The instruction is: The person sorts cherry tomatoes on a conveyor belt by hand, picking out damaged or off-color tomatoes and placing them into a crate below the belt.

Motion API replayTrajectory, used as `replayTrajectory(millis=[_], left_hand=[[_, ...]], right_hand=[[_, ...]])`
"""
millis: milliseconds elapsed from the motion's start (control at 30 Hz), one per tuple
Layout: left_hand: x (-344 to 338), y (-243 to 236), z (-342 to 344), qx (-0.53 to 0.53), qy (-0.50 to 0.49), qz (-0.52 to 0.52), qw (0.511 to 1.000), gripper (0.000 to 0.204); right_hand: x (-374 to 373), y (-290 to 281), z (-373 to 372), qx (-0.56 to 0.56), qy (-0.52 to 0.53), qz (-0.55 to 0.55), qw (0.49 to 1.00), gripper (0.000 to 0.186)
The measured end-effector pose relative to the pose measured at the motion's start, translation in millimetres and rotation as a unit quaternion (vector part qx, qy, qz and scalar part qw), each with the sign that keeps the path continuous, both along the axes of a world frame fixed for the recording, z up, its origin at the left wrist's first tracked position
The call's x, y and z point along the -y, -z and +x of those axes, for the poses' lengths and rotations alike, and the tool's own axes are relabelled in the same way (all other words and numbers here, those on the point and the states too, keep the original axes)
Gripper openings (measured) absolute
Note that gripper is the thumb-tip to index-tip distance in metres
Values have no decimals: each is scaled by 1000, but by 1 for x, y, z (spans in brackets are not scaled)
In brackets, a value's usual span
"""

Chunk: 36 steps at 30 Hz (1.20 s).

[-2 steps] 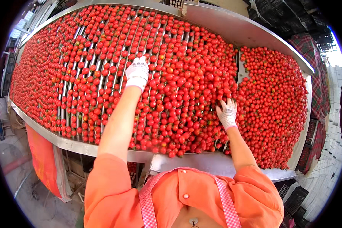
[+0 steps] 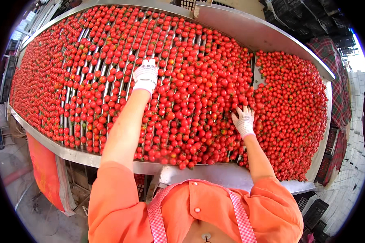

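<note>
Small red tomatoes cover a wide bed of metal rollers, thickly near its right end and more thinly left of my left hand. My left hand, in a white glove, reaches far out over the rollers among the tomatoes. Its fingers bend down and away, so their grip is hidden. Lower and to the right, my right hand wears a similar glove with bare fingertips. Its fingers are spread and touch tomatoes where the roller bed meets the pile of tomatoes at the right.
A metal side wall rises along the far right edge, and a metal rim runs along the near side. Black crates stand at the lower right, with more stacked at the upper right. Red-orange sheeting hangs at the lower left.
My left hand has shifted very slightly left and my right hand slightly right. Tomatoes on the rollers have moved a little to the left.
</note>
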State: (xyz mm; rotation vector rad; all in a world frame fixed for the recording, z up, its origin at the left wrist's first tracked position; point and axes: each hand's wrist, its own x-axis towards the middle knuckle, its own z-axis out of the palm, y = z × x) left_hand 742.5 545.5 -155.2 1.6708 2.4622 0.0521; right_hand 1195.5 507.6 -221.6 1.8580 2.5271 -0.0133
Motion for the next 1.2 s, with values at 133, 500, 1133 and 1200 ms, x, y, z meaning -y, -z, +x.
replayTrajectory(millis=[133,500,1133,1200], left_hand=[[-26,-12,6,-30,-9,-121,992,34],[49,-24,-6,774,-160,97,605,36],[169,29,124,934,-244,133,224,20],[188,21,112,948,-225,154,163,21]], right_hand=[[-54,-20,-30,17,-184,134,974,17],[-252,-2,-232,-66,-125,-15,990,39],[63,-59,-193,-410,-227,-142,872,50],[72,-71,-195,-459,-247,-145,841,51]])
